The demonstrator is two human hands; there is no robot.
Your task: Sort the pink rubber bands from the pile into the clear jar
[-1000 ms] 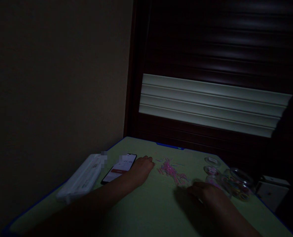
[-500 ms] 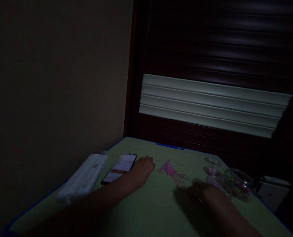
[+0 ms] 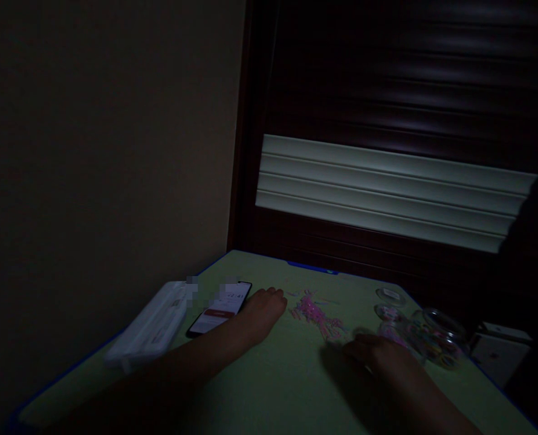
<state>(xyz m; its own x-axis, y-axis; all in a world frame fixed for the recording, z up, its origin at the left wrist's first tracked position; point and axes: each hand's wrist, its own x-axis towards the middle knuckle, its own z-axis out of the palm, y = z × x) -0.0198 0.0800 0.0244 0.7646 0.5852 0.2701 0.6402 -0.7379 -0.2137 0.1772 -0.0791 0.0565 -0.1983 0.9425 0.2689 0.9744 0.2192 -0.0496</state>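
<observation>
A loose pile of small, thin, mostly pink pieces (image 3: 314,311) lies on the pale green tabletop (image 3: 296,386); in this dim light I cannot make out their kind. Left of the pile, my left hand (image 3: 266,308) rests low on the table, fingers curled and close together. My right hand (image 3: 373,350) is at the pile's near right end, its fingers bent and held together. What either hand holds, if anything, is hidden. Just beyond my right hand stands a clear jar (image 3: 436,338) with colourful ring-shaped bands inside.
A lit phone (image 3: 221,311) lies beside my left forearm, and a long white case (image 3: 149,326) is left of it. Small round clear containers (image 3: 389,313) stand near the jar. A white box-like object (image 3: 500,356) is past the table's right edge. Wall and dark slatted panel enclose the far side.
My left hand has shifted very slightly right, toward the pile. My right hand stays almost in place beside the pile's near end.
</observation>
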